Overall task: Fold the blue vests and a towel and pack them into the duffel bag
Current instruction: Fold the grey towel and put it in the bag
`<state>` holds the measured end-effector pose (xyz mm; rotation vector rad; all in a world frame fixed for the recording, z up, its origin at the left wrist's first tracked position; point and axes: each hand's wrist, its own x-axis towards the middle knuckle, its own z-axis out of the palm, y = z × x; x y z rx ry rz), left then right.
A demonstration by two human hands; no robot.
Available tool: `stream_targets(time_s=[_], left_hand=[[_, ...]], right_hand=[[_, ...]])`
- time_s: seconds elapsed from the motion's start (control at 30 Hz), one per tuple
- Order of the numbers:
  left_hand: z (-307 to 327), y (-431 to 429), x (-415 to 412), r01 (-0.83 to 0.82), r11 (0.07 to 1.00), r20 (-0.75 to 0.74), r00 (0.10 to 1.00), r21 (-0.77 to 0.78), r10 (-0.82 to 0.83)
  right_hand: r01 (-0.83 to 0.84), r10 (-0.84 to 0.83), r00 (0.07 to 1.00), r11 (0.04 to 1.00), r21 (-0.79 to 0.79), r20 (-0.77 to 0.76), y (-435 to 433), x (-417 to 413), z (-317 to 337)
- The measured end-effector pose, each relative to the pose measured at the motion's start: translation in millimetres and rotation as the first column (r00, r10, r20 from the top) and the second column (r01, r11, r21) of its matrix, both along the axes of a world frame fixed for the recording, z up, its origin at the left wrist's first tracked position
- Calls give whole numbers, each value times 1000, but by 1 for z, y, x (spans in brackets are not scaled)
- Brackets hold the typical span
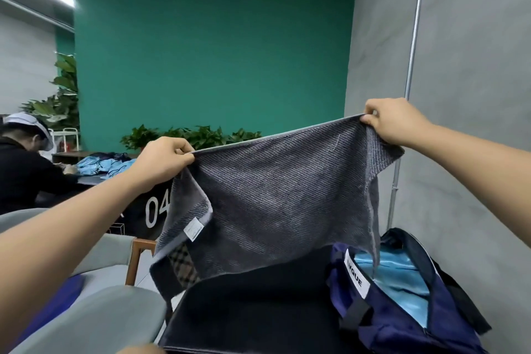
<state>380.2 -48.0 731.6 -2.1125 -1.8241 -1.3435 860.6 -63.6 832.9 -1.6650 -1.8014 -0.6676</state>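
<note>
A dark grey towel (275, 198) hangs stretched in the air in front of me. My left hand (165, 159) pinches its upper left corner and my right hand (390, 119) pinches its upper right corner, a little higher. The towel's lower edge dangles just above the dark table (253, 307). A white care label shows on its folded left flap. At the lower right the navy duffel bag (402, 313) lies open, and light blue vest fabric (402, 282) shows inside it.
Grey chairs (94, 310) stand at the lower left. Another person (20, 164) sits at a farther table with light blue garments (100, 167) on it. A green wall with plants is behind, and a grey wall with a metal pole (408, 95) rises on the right.
</note>
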Motion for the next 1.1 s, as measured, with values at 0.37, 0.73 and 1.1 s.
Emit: stream_targets(time_s=[0.37, 0.73, 1.1], left_hand=[[-30, 41, -23, -32, 993, -105, 994, -111, 20], [-59, 110, -72, -94, 989, -89, 993, -114, 84], [-64, 156, -164, -288, 950, 5, 957, -121, 291]], right_hand=[[57, -54, 998, 989, -139, 22, 98, 4, -48], [60, -60, 998, 964, -259, 6, 226, -38, -96], [-169, 117, 945, 974, -150, -306, 354, -164, -97]])
